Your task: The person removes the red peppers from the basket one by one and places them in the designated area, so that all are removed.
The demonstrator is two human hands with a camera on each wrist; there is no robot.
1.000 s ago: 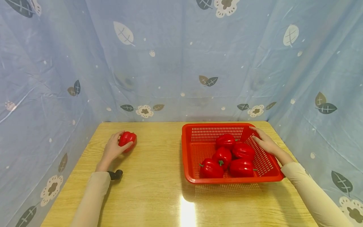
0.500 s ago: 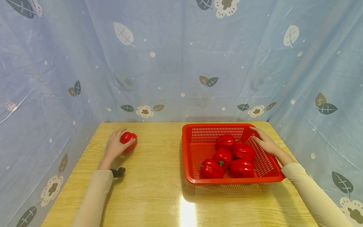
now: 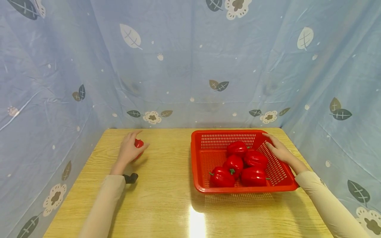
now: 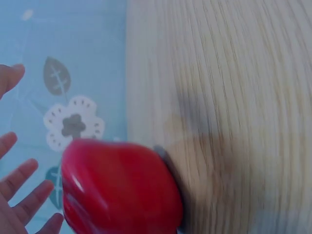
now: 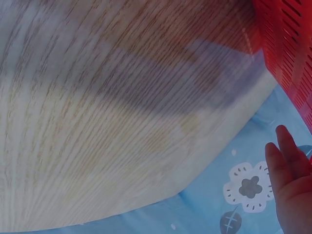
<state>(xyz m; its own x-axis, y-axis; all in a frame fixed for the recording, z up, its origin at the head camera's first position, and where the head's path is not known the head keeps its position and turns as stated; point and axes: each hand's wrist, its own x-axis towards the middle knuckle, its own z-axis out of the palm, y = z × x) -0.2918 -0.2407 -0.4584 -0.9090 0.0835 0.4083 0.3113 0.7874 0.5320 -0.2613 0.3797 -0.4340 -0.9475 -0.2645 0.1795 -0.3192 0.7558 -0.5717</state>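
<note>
A red bell pepper (image 3: 139,143) lies on the table at the left, partly hidden by my left hand (image 3: 129,148). That hand hovers over it with thumb and fingers spread. In the left wrist view the pepper (image 4: 122,187) stands apart from the outstretched fingers (image 4: 30,201). At the right, a red plastic basket (image 3: 208,189) holds several red bell peppers (image 3: 233,165) with green stems. My right hand (image 3: 278,149) rests at the basket's right rim. In the right wrist view its visible fingers (image 5: 287,161) are straight, beside the basket's outer wall (image 5: 290,53).
The wooden table (image 3: 160,185) reaches back to a blue patterned curtain (image 3: 178,66), which also hangs along both sides. A small black device (image 3: 131,178) sits at my left wrist. Bare wood lies between the left pepper and the basket.
My left hand has shifted right over the lone pepper, covering more of it, and its fingers have spread wider. The right hand and the basket have stayed in place.
</note>
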